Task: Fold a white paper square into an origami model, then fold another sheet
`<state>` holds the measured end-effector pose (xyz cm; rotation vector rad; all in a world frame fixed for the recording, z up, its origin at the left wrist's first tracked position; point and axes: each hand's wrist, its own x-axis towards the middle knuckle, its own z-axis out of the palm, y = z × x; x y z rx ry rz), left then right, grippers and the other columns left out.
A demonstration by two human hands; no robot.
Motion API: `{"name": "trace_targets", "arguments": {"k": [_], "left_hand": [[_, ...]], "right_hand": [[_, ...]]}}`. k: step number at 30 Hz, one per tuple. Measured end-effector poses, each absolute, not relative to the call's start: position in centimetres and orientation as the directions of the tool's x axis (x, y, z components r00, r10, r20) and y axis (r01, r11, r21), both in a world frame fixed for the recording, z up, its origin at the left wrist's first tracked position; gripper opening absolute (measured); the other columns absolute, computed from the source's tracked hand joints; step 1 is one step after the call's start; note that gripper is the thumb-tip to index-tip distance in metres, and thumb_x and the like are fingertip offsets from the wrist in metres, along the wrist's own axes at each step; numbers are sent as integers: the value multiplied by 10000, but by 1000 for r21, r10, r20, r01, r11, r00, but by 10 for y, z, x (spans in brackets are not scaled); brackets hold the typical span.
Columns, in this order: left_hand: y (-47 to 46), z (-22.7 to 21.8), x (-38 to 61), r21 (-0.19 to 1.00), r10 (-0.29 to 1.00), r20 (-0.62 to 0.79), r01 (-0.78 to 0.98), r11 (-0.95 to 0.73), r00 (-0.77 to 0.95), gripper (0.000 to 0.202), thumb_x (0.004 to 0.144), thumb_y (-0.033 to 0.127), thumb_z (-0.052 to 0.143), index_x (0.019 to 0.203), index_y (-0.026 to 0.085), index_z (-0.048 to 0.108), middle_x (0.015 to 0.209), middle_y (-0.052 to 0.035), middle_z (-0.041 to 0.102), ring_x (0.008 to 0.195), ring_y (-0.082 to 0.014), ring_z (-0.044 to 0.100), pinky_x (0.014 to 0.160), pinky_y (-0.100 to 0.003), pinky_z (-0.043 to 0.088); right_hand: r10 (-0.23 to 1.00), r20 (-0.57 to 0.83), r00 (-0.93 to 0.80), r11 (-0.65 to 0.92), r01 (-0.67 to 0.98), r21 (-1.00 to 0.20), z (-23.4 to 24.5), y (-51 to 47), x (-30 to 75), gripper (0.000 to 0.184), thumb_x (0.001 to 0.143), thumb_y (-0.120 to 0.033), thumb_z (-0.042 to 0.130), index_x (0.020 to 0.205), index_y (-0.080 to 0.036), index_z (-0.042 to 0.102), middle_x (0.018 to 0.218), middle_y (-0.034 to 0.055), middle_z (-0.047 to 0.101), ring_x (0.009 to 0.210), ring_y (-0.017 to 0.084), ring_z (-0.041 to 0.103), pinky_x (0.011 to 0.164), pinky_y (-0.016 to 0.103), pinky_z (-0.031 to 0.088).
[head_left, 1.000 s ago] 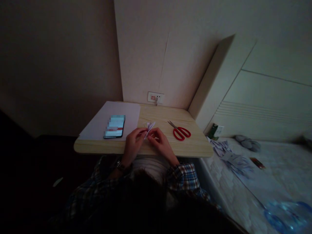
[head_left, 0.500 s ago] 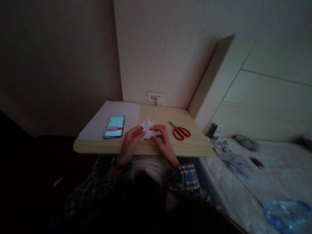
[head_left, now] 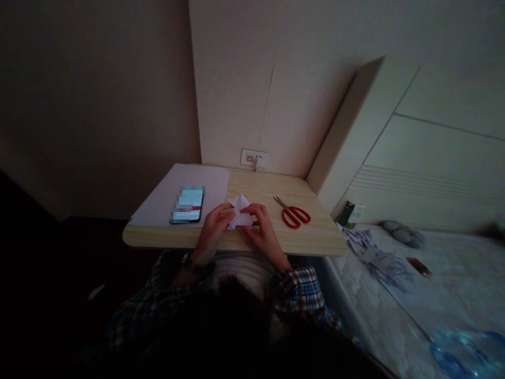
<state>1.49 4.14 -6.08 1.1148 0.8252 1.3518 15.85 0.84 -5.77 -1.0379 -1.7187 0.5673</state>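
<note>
A small folded white paper piece (head_left: 239, 207) lies flat on the pale wooden table (head_left: 307, 239) near its front edge. My left hand (head_left: 212, 231) pinches its left edge with curled fingers. My right hand (head_left: 263, 230) presses on its right side, fingers bent over the paper. Both wrists reach up from plaid sleeves at the table's front. A watch sits on my left wrist.
A phone (head_left: 188, 205) rests on a large white sheet (head_left: 165, 200) at the table's left. Red-handled scissors (head_left: 293, 215) lie to the right of my hands. A wall socket (head_left: 254, 157) is behind. Paper scraps (head_left: 374, 255) litter the bed on the right, near a blue plastic thing (head_left: 465, 350).
A second ago both hands held the folded paper raised and edge-on; it has since been laid flat on the table and opened wider, with my hands pressing it down.
</note>
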Motion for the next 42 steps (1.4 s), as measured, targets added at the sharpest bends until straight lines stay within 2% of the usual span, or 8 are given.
{"name": "trace_targets", "arguments": {"k": [10,15,20,24,28,33,38,42], "left_hand": [[38,-58,15,920,979,162,-377,-106,120,359,627,322,755,921,150,641,660,7,692,618,-135,624,582,-210,469],[39,-57,15,935,983,144,-342,-97,116,384,611,327,758,920,142,623,653,0,699,615,-134,626,561,-201,450],[40,-60,15,960,981,159,-251,-127,110,419,589,334,759,933,143,617,672,-4,697,634,-153,635,572,-221,466],[40,-61,14,970,978,157,-208,-126,139,445,598,330,744,977,149,600,698,-4,696,659,-169,644,594,-244,495],[41,-62,15,972,978,157,-197,-129,133,451,599,321,743,992,156,596,733,-10,708,706,-184,663,617,-256,512],[42,-64,15,968,975,175,-205,-145,137,465,614,333,750,1012,151,591,810,-30,726,778,-191,676,659,-259,522],[38,-59,14,965,963,211,-195,-177,169,395,658,331,735,991,148,632,858,-43,738,834,-193,684,706,-259,535],[39,-59,14,964,949,177,-241,-113,261,357,671,332,729,957,139,635,882,-60,749,812,-215,708,771,-327,566]], "right_hand": [[852,517,-82,512,332,-792,-58,6,161,349,735,-104,496,1049,-246,550,1109,52,507,1009,196,502,763,295,485],[866,499,-35,496,198,-846,-60,7,162,428,662,-87,442,1050,-245,531,1105,49,548,999,196,523,750,293,485],[881,457,125,450,76,-890,-64,12,164,328,760,-206,511,1085,-242,478,1044,49,581,897,175,561,700,286,480],[904,406,131,398,83,-913,-66,16,167,260,779,-295,565,1028,-237,516,988,39,602,868,173,571,682,275,472],[920,376,107,363,128,-923,-66,17,167,137,760,-311,567,861,-219,576,846,16,607,816,179,573,663,271,465],[924,360,128,342,141,-929,-66,18,166,108,751,-313,575,749,-206,588,720,-8,581,694,159,541,615,265,432],[914,370,167,351,132,-927,-68,20,168,125,756,-324,573,730,-202,584,662,-21,554,634,147,508,597,266,402],[899,381,214,363,121,-924,-70,21,170,127,771,-332,559,751,-208,571,667,-24,542,619,143,492,586,264,394]]}}
